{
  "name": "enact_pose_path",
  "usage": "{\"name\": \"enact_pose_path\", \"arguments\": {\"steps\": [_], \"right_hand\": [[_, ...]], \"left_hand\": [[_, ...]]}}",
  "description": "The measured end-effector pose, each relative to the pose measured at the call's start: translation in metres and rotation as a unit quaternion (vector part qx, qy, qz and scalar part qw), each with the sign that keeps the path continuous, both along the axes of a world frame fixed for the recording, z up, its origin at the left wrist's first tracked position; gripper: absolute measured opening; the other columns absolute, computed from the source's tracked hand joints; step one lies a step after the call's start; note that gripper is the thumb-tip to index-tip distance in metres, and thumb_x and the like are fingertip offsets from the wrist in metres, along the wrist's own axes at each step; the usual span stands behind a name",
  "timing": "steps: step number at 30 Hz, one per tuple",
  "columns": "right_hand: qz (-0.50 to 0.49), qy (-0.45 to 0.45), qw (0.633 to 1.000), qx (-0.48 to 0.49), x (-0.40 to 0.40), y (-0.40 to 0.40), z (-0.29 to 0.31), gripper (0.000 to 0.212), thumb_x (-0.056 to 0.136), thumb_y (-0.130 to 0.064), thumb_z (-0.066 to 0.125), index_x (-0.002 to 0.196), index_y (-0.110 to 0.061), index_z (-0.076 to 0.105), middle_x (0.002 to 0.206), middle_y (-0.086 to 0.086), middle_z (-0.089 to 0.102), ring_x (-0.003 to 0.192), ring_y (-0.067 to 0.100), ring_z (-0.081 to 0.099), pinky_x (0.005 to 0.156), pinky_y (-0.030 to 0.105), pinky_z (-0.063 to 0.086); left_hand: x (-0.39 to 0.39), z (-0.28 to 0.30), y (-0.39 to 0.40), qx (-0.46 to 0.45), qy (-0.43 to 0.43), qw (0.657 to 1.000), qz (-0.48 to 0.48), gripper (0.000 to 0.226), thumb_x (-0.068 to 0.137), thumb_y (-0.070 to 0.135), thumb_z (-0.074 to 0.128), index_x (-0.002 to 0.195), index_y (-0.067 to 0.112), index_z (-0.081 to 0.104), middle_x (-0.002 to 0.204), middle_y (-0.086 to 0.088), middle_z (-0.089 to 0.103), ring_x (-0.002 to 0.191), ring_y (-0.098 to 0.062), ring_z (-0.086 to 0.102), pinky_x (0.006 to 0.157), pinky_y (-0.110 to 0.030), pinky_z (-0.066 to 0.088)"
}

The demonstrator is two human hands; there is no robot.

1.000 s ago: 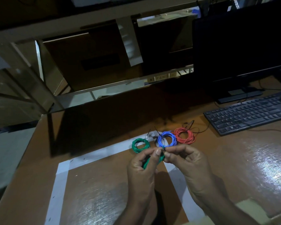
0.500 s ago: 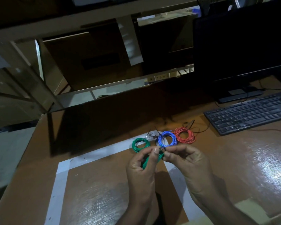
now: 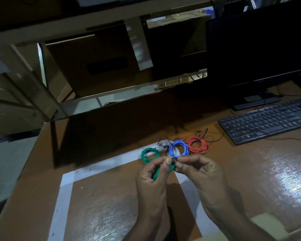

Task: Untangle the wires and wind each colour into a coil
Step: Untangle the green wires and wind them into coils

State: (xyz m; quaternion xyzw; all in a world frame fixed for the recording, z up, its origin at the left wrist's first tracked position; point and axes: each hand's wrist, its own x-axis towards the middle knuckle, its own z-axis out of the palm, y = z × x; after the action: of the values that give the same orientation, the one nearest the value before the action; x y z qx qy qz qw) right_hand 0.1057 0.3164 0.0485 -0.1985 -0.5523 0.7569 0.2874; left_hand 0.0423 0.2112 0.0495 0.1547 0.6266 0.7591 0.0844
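Wire of this kind is light, thin and springy: a wound bundle will want to loosen unless it is pinched across all its turns at once, and its smooth insulation looks likely to slip through a loose grip. A green wire bundle (image 3: 161,171) sits just below the middle of the frame, held between both hands above the desk (image 3: 250,171). The left hand (image 3: 150,185) has its fingers curled round the bundle's lower part, thumb pressed near the top. The right hand (image 3: 200,173) pinches at the bundle's upper end, where something small and dark shows between the fingertips; it is too small to tell whether that is a tie or a wire end.

My judgement is that the best hold is where the left hand already is, across the gathered strands, leaving the right hand free for fine work at the end.

Three finished coils lie in a row on the desk just beyond the hands: a green coil (image 3: 150,154), a blue coil (image 3: 178,149) touching or nearly touching a red coil (image 3: 197,144). They look soft enough to deform if squeezed. A black keyboard (image 3: 266,121) lies at the right of the frame, well apart.
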Motion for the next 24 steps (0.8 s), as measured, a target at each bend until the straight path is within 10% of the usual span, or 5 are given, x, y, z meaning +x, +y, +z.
{"name": "enact_pose_path", "arguments": {"steps": [24], "right_hand": [[0.013,-0.014,1.0,0.018,0.0015,-0.0001,0.0021,0.013,0.071,-0.014,0.08,0.084,-0.017,0.08,0.091,0.011,0.078,0.093,0.028,0.075,0.085,0.038,0.06]], "left_hand": [[0.002,-0.0049,-0.0005,0.007,-0.016,1.0,-0.001,0.015,0.086,0.025,0.07,0.089,0.015,0.081,0.079,-0.002,0.072,0.063,-0.006,0.053,0.054,-0.021,0.045]]}}
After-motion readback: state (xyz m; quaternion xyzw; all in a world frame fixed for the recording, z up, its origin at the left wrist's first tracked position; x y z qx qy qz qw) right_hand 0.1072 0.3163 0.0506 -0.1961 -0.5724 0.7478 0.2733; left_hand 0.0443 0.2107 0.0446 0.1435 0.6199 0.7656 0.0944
